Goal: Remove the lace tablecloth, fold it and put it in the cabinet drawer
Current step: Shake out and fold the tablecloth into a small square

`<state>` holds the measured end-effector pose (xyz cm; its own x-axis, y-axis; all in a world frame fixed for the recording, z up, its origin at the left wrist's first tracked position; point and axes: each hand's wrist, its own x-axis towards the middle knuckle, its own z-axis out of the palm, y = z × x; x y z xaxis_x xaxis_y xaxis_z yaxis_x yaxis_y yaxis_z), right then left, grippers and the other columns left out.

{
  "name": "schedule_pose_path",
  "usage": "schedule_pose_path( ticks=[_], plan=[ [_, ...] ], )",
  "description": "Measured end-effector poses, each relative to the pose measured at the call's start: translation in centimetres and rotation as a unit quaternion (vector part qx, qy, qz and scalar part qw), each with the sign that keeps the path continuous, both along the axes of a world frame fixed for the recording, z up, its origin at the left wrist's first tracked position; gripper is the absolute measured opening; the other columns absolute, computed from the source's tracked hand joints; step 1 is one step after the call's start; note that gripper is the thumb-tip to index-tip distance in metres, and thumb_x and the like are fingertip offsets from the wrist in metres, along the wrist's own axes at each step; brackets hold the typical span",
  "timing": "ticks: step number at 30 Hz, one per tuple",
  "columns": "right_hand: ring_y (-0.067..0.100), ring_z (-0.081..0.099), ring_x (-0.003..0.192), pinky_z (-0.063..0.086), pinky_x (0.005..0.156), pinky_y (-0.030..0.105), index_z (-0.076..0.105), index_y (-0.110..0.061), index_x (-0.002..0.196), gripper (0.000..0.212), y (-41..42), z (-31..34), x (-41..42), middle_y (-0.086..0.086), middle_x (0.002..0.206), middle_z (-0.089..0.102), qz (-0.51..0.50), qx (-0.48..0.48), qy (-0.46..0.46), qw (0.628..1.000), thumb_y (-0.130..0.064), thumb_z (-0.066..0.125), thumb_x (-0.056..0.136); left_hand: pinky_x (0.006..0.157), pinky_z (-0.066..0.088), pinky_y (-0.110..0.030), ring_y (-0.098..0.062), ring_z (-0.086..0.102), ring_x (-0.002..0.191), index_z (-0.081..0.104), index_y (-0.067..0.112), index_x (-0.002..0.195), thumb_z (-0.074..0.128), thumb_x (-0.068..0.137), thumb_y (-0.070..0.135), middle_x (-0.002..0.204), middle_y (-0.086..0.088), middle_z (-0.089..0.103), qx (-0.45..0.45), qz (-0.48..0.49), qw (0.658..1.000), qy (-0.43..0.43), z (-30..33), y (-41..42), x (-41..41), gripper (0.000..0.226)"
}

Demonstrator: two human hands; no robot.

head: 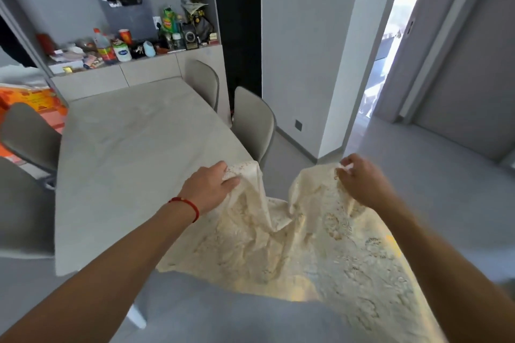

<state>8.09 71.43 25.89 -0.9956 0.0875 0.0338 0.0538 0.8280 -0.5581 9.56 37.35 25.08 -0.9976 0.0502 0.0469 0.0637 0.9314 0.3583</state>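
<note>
The cream lace tablecloth (303,248) hangs between my two hands, off the table's near right corner and down towards me. My left hand (211,189), with a red string at the wrist, grips one bunched edge of the cloth right at the corner of the grey table (133,159). My right hand (359,181) pinches another edge out over the floor, to the right of the table. The cloth sags in a fold between the hands. At the far end of the table stands a grey cabinet (150,71) with flat fronts below a cluttered shelf.
Two grey chairs (253,125) stand along the table's right side and two more (28,133) on its left. Bottles, jars and packets crowd the cabinet shelf (117,49). A wall corner (328,92) and an open doorway (390,50) lie to the right, over grey floor.
</note>
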Motion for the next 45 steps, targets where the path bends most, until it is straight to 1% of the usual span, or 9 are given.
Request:
schedule_pose_path(
  ticks=[4, 6, 9, 12, 18, 23, 31, 37, 45],
  plan=[
    [0.004, 0.056, 0.062, 0.049, 0.068, 0.029, 0.037, -0.044, 0.148, 0.067, -5.4, 1.6, 3.0, -0.012, 0.075, 0.061, 0.182, -0.005, 0.026, 0.983, -0.047, 0.074, 0.092, 0.067, 0.053, -0.038, -0.02, 0.064, 0.07, 0.061, 0.018, 0.075, 0.058, 0.096, 0.054, 0.077, -0.001, 0.068, 0.307, -0.014, 0.939, -0.152, 1.5, 2.2, 1.6, 0.042],
    [0.002, 0.059, 0.072, 0.053, 0.073, 0.031, 0.033, -0.053, 0.147, 0.081, -8.5, 1.8, 4.3, -0.015, 0.084, 0.062, 0.235, 0.016, 0.012, 0.972, -0.065, 0.076, 0.08, 0.086, 0.062, -0.044, -0.024, 0.075, 0.088, 0.075, 0.012, 0.093, 0.061, 0.095, 0.054, 0.094, -0.006, 0.079, 0.388, -0.006, 0.896, -0.215, 2.5, 2.9, 1.8, 0.044],
    [0.019, 0.07, 0.098, 0.059, 0.087, 0.044, 0.049, -0.044, 0.134, 0.055, -11.2, 1.8, 5.0, -0.007, 0.112, 0.074, 0.252, 0.058, 0.052, 0.964, -0.061, 0.069, 0.084, 0.096, 0.059, -0.046, -0.025, 0.075, 0.101, 0.076, 0.012, 0.105, 0.067, 0.088, 0.058, 0.104, -0.008, 0.079, 0.365, -0.028, 0.895, -0.253, 3.6, 3.1, 2.2, 0.05],
    [0.019, 0.071, 0.088, 0.061, 0.081, 0.046, 0.071, -0.029, 0.107, 0.017, -11.9, 2.1, 4.8, -0.007, 0.1, 0.075, 0.255, 0.063, 0.087, 0.961, -0.039, 0.064, 0.095, 0.096, 0.058, -0.044, -0.023, 0.074, 0.102, 0.074, 0.015, 0.107, 0.071, 0.08, 0.065, 0.107, -0.005, 0.078, 0.294, -0.051, 0.919, -0.258, 4.0, 1.9, 3.2, 0.057],
    [0.018, 0.069, 0.076, 0.061, 0.073, 0.043, 0.071, -0.021, 0.085, 0.015, -13.6, 2.7, 3.5, -0.005, 0.081, 0.07, 0.28, 0.169, 0.048, 0.944, -0.031, 0.062, 0.091, 0.101, 0.048, -0.047, -0.018, 0.051, 0.12, 0.048, 0.033, 0.127, 0.049, 0.067, 0.092, 0.133, 0.006, 0.047, 0.135, 0.017, 0.991, 0.018, 1.6, 0.5, 8.8, 0.084],
    [0.03, 0.068, 0.075, 0.055, 0.061, 0.044, 0.065, -0.01, 0.073, 0.016, -15.3, 3.1, 2.5, 0.008, 0.072, 0.067, 0.314, 0.179, 0.032, 0.932, -0.022, 0.06, 0.082, 0.107, 0.042, -0.049, -0.029, 0.032, 0.14, 0.011, 0.032, 0.157, 0.059, 0.07, 0.073, 0.157, -0.006, 0.021, -0.01, 0.041, 0.999, 0.034, -4.3, 1.7, 13.3, 0.108],
    [0.023, 0.058, 0.058, 0.039, 0.049, 0.032, 0.059, -0.009, 0.062, 0.033, -16.6, 2.2, 2.3, 0.004, 0.057, 0.056, 0.338, 0.181, 0.023, 0.923, -0.034, 0.072, 0.08, 0.083, 0.054, -0.044, -0.029, 0.055, 0.11, 0.051, 0.021, 0.142, 0.054, 0.091, 0.008, 0.128, -0.008, 0.053, 0.042, 0.055, 0.993, 0.096, -4.9, -1.7, 11.9, 0.053],
    [0.017, 0.046, 0.056, 0.043, 0.051, 0.037, 0.059, -0.006, 0.065, 0.042, -16.0, 1.8, 2.6, 0.009, 0.059, 0.054, 0.335, 0.196, 0.035, 0.921, -0.04, 0.076, 0.082, 0.066, 0.046, -0.033, -0.026, 0.065, 0.082, 0.057, 0.019, 0.098, 0.065, 0.087, 0.006, 0.089, -0.003, 0.07, 0.085, 0.17, 0.98, 0.064, -4.5, -6.5, 12.5, 0.019],
    [0.015, 0.063, 0.083, 0.05, 0.073, 0.034, 0.07, -0.024, 0.1, 0.043, -13.5, -0.5, 1.7, -0.011, 0.083, 0.065, 0.291, 0.11, -0.052, 0.949, -0.056, 0.086, 0.076, 0.053, 0.043, -0.023, -0.012, 0.054, 0.055, 0.071, 0.031, 0.103, 0.055, 0.087, -0.007, 0.065, -0.003, 0.064, 0.337, 0.117, 0.933, 0.045, -0.4, -9.8, 13.6, 0.044]
  ],
)
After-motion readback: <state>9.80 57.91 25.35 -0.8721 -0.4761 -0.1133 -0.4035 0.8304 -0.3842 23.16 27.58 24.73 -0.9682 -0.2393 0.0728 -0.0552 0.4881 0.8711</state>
